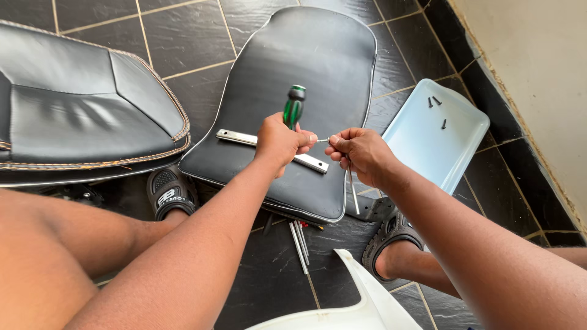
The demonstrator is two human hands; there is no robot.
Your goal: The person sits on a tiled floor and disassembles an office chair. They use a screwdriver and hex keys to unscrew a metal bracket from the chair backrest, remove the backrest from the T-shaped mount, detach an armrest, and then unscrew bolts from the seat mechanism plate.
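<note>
Floor [183,36]: dark tiles. Big black seat cushion [85,104] at far left. Black seat back [306,61] lies flat mid-floor, a flat metal bracket [235,138] across its near half. Pale blue tray [428,146] to the right by the wall, a few dark screws [435,101] at its far edge. Loose metal rods [299,244] on the floor off the seat back's near edge.

Left hand [278,143] fisted on a green-handled screwdriver [293,107], handle up and away, tip hidden. Right hand [364,153] pinches a small screw [324,140], long axis pointing left at the left hand; also holds a thin rod [353,192] hanging down. Hands nearly touching above the bracket's right end.
</note>
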